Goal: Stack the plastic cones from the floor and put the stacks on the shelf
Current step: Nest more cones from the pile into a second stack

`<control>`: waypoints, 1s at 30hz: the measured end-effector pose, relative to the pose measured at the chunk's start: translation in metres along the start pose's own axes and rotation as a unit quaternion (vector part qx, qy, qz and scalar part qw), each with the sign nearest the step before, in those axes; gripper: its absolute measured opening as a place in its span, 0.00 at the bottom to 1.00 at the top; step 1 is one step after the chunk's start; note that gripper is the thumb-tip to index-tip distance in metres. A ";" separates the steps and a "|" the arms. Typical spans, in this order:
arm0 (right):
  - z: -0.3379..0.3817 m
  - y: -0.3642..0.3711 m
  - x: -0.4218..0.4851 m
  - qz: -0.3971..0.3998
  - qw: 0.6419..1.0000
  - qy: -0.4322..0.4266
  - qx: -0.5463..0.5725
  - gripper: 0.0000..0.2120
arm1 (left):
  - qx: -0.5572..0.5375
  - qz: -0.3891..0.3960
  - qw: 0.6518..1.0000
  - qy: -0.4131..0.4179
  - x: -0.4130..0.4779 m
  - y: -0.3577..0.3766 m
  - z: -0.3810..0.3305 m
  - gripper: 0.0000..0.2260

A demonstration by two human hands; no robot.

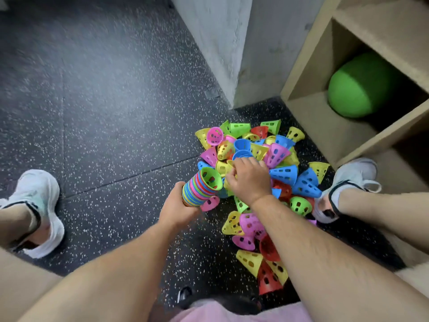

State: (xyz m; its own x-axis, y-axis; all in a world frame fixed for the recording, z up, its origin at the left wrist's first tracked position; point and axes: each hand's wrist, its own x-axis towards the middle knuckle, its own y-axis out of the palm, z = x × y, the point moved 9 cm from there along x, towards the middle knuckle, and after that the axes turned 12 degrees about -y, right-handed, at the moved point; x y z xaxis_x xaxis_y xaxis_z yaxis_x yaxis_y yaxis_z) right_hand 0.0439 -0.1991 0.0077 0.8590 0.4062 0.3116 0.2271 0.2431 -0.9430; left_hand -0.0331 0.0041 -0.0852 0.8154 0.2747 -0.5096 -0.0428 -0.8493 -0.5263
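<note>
Plastic cones (284,173): no stack shows on the shelf (313,117). The one compartment in clear view holds only a green ball (357,87).

Most of the cones lie loose in a mixed-colour pile (251,225) on the speckled floor (104,112), just in front of the shelf and between the person's feet.

One stack (199,189) is under assembly. It comprises many nested cones, is tilted, and has its open green mouth toward the pile.

Judgement: the task is at an early-to-middle stage. Dozens of cones are left to nest, and no transfer to the shelf is done.

The left hand (178,210) wraps its fingers round the narrow end of the stack and holds it just beside the pile.

The right hand (248,180) reaches into the pile, just beyond the stack mouth, with its fingers curled down onto the cones. Whether it has hold of a cone cannot be determined.
</note>
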 end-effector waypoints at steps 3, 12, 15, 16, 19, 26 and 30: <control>-0.011 -0.035 0.018 -0.096 0.995 0.006 0.022 0.07 | 0.009 -0.005 1.000 0.016 0.011 -0.012 -0.016 0.20; 0.034 0.002 -0.004 -0.068 0.969 -0.101 0.214 0.06 | -0.004 0.000 1.000 0.010 0.019 -0.001 0.016 0.23; 0.041 0.016 -0.024 -0.029 0.964 -0.121 0.234 0.07 | -0.006 0.007 1.000 0.010 0.018 0.001 0.026 0.24; 0.041 0.019 -0.032 -0.020 0.963 -0.121 0.238 0.07 | -0.002 0.010 1.000 0.010 0.018 0.002 0.028 0.24; 0.043 0.025 -0.055 0.007 0.962 -0.121 0.244 0.12 | 0.027 0.042 0.999 0.010 0.014 0.013 0.032 0.24; 0.044 0.036 -0.098 0.103 0.955 -0.052 0.273 0.18 | 0.062 0.094 0.993 0.042 -0.003 0.040 0.040 0.26; 0.028 0.019 -0.111 0.079 0.966 0.001 0.245 0.18 | 0.069 0.110 0.990 0.050 -0.009 0.047 0.039 0.26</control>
State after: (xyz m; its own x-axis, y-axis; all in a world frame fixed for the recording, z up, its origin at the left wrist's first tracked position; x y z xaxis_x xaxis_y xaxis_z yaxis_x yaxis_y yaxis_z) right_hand -0.0596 -0.2145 -0.0417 0.8664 0.4704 0.1678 -0.1509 0.5667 -0.8100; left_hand -0.0653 -0.0203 -0.1315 0.8306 0.0387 -0.5555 -0.2978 -0.8120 -0.5019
